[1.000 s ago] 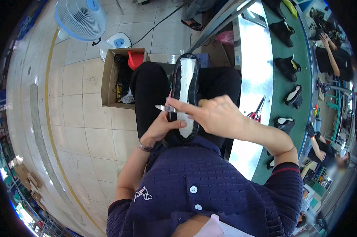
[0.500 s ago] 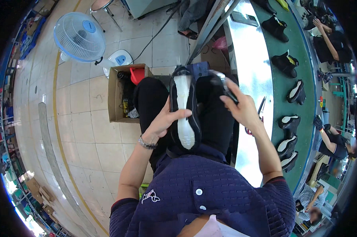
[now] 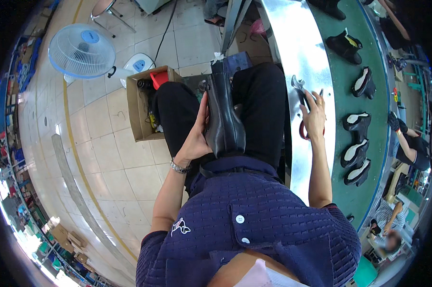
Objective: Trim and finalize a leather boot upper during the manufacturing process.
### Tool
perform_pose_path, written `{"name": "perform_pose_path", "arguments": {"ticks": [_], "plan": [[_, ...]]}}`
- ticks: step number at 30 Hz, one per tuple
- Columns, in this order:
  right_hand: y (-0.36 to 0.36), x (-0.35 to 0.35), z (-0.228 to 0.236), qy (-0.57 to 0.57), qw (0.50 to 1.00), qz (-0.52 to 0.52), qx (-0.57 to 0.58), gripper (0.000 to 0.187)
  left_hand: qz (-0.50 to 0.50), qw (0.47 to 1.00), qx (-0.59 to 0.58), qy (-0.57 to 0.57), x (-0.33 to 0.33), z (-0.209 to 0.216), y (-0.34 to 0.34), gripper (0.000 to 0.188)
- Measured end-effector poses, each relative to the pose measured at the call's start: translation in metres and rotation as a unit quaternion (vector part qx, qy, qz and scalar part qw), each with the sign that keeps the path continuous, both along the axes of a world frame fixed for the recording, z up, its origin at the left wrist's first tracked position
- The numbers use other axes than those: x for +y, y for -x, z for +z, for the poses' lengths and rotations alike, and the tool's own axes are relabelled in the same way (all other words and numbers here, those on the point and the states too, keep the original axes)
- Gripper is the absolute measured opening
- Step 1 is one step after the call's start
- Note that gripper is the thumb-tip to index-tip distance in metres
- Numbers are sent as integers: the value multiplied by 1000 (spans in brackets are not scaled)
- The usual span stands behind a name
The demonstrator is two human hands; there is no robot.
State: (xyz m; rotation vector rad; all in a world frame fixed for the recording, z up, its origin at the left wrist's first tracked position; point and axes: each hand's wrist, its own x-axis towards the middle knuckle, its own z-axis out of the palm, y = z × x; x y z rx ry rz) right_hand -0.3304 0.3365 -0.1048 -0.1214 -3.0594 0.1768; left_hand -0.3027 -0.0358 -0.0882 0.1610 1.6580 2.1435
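A black leather boot (image 3: 223, 119) stands between my thighs, its side and upper facing up and its pale underside turned out of sight. My left hand (image 3: 197, 136) grips it from the left, the fingers partly hidden against the leather. Over the shiny metal bench (image 3: 304, 162) on the right, my right hand (image 3: 314, 117) has its fingers round the dark handles of pincers (image 3: 298, 84) with a silver head. Scissors (image 3: 302, 130) with red handles lie on the bench, partly covered by that hand.
Along a green conveyor belt (image 3: 343, 165) beyond the bench stand several black boots (image 3: 355, 122), some with pale undersides showing. At left are a cardboard box (image 3: 134, 115) with a red item and a white-blue fan (image 3: 82, 51). Co-workers (image 3: 412, 148) are at far right.
The boot has been turned over, from pale underside up to black upper up. My right hand has carried the pincers from above my right thigh onto the bench, beside the scissors.
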Motion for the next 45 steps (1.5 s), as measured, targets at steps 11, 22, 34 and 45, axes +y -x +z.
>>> {"name": "perform_pose_path", "arguments": {"ticks": [11, 22, 34, 45], "plan": [[-34, -107, 82, 728, 661, 86, -160, 88, 31, 958, -195, -206, 35, 25, 11, 80], [-34, 21, 87, 471, 762, -273, 350, 63, -133, 982, -117, -66, 56, 43, 30, 77], [58, 180, 21, 109, 953, -276, 66, 49, -123, 983, -139, 0, 59, 42, 33, 53], [249, 164, 6, 145, 951, -270, 39, 79, -74, 988, -130, 32, 47, 44, 15, 46]]}}
